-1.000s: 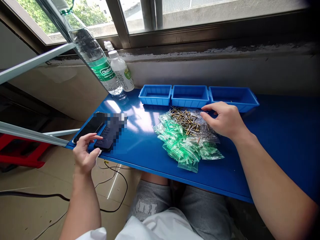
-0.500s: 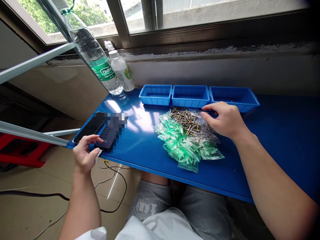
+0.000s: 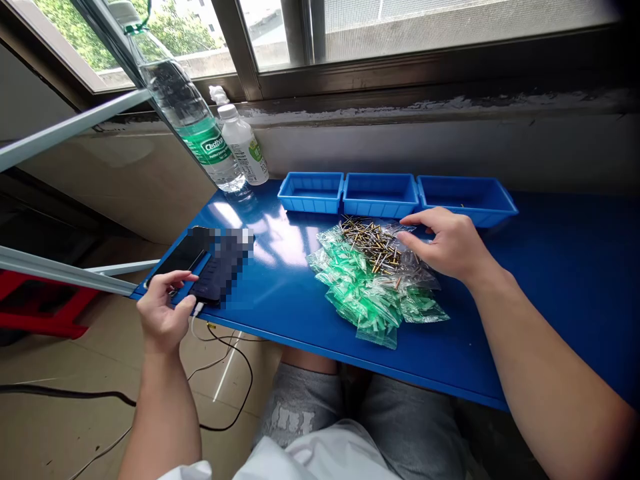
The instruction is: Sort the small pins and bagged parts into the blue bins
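Note:
At the table's left front edge, my left hand (image 3: 164, 310) has its thumb and forefinger apart, beside the lower end of a phone (image 3: 213, 279) with a white cable plugged in. A second dark phone-like device (image 3: 183, 252) lies just behind that hand. My right hand (image 3: 453, 243) hovers with thumb and forefinger spread, at the right side of a heap of thin brass-and-dark metal pins (image 3: 373, 245). The pins lie on clear plastic, behind several small clear packets with green contents (image 3: 363, 293). I see nothing held in either hand.
Three blue bins (image 3: 311, 193) stand in a row behind the pins, by the wall. A large water bottle (image 3: 205, 137) and a smaller white bottle (image 3: 245, 147) are at the back left, near a grey metal frame (image 3: 75, 127). Cables (image 3: 245, 380) hang to the floor.
My left hand has drawn back slightly to the left, its fingers coming off the phone. The right hand has shifted a little left, staying spread. The packets and pins look unchanged.

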`<state>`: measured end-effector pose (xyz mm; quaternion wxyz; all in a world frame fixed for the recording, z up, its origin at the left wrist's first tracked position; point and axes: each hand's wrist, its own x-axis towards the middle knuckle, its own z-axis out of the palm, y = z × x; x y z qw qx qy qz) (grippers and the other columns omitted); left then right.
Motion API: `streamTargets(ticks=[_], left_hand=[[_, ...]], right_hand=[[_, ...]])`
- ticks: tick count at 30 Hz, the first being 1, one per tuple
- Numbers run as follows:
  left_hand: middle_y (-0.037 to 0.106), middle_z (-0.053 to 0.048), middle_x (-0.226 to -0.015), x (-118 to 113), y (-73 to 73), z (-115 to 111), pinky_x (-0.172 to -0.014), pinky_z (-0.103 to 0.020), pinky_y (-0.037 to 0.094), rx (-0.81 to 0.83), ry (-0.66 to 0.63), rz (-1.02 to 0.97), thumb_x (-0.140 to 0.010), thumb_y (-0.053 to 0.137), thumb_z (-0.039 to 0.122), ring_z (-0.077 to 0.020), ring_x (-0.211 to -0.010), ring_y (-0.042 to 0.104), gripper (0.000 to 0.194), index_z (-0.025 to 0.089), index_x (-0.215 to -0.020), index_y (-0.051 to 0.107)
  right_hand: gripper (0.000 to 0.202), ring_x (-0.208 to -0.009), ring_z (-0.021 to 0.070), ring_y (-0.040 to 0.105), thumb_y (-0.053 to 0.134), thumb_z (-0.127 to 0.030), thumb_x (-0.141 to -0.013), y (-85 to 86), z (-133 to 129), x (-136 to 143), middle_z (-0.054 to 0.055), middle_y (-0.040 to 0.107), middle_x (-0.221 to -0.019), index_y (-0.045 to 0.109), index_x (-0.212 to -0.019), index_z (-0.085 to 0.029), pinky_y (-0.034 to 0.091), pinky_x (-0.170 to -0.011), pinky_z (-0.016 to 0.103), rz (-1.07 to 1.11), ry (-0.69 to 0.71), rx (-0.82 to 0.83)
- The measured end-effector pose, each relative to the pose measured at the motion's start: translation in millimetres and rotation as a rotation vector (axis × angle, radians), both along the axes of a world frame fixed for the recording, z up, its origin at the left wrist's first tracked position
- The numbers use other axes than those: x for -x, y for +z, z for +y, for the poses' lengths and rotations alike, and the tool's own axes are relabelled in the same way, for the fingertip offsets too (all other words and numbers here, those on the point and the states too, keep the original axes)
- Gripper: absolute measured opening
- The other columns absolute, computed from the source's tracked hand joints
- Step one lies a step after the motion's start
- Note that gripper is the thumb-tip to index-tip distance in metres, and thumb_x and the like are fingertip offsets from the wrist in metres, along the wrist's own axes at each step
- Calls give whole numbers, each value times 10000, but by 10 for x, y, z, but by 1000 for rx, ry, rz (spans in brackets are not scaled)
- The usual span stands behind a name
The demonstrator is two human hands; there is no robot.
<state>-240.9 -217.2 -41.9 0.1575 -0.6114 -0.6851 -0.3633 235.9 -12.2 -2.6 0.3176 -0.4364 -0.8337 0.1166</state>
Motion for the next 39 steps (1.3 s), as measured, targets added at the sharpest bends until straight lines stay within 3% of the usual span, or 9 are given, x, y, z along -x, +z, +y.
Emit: streamTargets(ticks=[3,6,11,16,19,23,27,33,39], left_hand=[[743,9,-931,-397,218,37,-745,-398,589,-28,-18,32,-834,699,195,-228,-802,664,189,269,-1008,694],[743,-39,-963,-930,452,189,-816,-392,584,121,-229,16,-911,641,189,-245,-911,698,105,229,-998,684],[749,-63,-986,-1634,688,724,-805,-366,571,344,-464,-43,-989,572,247,-229,-920,704,139,194,-1037,691],[774,-69,-1025,-2109,832,1300,-809,-361,549,604,-653,83,-971,593,228,-261,-988,719,160,182,-1070,709],[781,-75,-993,-2333,902,1574,-693,-315,501,681,-724,182,-939,600,184,-249,-897,725,157,184,-1012,739],[771,-60,-842,-2467,902,1868,-550,-289,384,801,-864,248,-905,616,174,-201,-694,669,152,191,-885,767],[762,-42,-814,-2454,755,2027,-594,-277,408,754,-959,152,-866,621,153,-182,-708,651,158,187,-866,775],[731,-51,-862,-2406,522,2007,-695,-275,461,624,-1048,60,-860,624,128,-171,-767,644,133,156,-866,754],[711,-54,-862,-2394,487,1932,-716,-295,469,538,-1048,59,-860,643,159,-188,-788,648,114,168,-878,755]], right_hand=[[461,-1116,362,720,711,-526,-862,8,-25,22,125,797,-1133,803,-1163,-189,619,-926,508,-53,132,127],[576,-1211,383,685,730,-564,-846,-44,-28,54,154,764,-1254,783,-1252,-160,599,-998,542,-104,191,199],[409,-1161,354,710,693,-496,-890,-121,-7,83,145,777,-1198,827,-1125,-189,594,-1010,517,-85,183,200],[223,-927,276,751,675,-392,-906,-79,-21,125,94,793,-1006,812,-911,-216,611,-823,415,-55,224,199],[170,-833,242,737,672,-332,-894,-54,-31,165,77,786,-948,796,-870,-218,588,-739,372,-44,219,202],[190,-801,235,732,642,-316,-909,-8,-38,151,76,793,-925,789,-842,-215,576,-708,362,-31,218,226],[130,-986,279,761,733,-345,-838,59,-42,45,66,804,-1102,798,-857,-234,618,-794,375,-49,273,335],[191,-1014,284,769,645,-297,-876,49,-31,3,68,791,-1178,786,-765,-235,638,-846,407,-93,246,342],[191,-1064,295,755,619,-324,-919,92,-50,8,68,804,-1117,748,-804,-242,620,-907,435,-63,265,304]])
